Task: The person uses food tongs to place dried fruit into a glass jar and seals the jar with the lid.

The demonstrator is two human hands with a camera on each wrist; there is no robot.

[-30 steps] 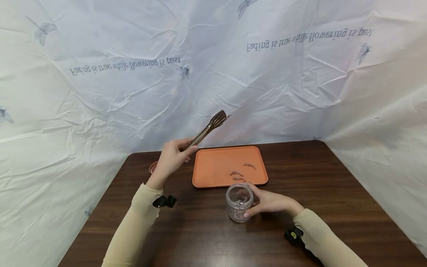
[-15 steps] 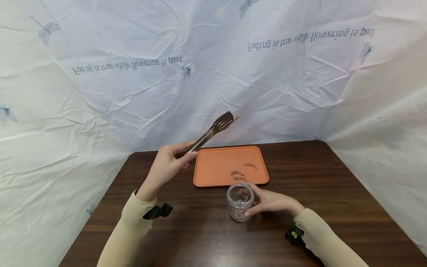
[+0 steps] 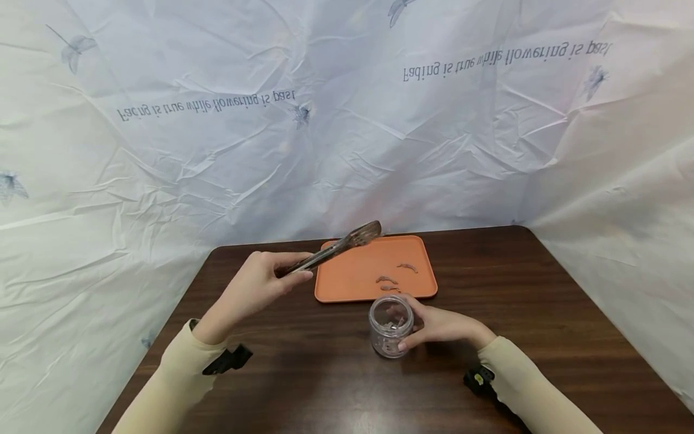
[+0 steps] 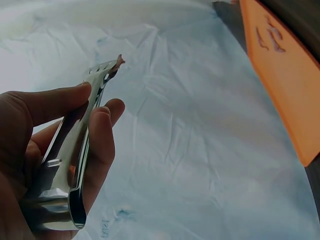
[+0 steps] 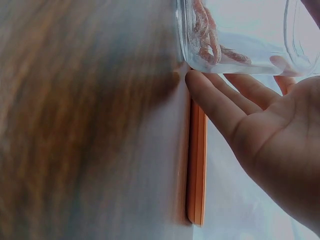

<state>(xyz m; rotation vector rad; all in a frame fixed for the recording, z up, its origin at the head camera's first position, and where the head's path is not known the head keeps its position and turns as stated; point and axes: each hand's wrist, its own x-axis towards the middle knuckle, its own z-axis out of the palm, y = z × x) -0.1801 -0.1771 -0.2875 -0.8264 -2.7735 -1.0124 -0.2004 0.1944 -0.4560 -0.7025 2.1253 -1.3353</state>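
Your left hand point(image 3: 249, 292) has its fingers curled round shiny, slotted metal tongs point(image 3: 335, 250); a loosened squeeze could drop the crooked strip point(image 4: 120, 61) at their tips. Curved strips point(image 3: 386, 279) lie on the flat orange tray point(image 3: 344, 277). Your right hand point(image 3: 444, 325) grips the clear, cylindrical jar point(image 3: 384, 341); a nudge might tip it.

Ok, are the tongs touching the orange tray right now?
Apart. The left wrist view shows it: a wide stretch of pale cloth shows between the tongs and the orange tray, though they overlap in the head view.
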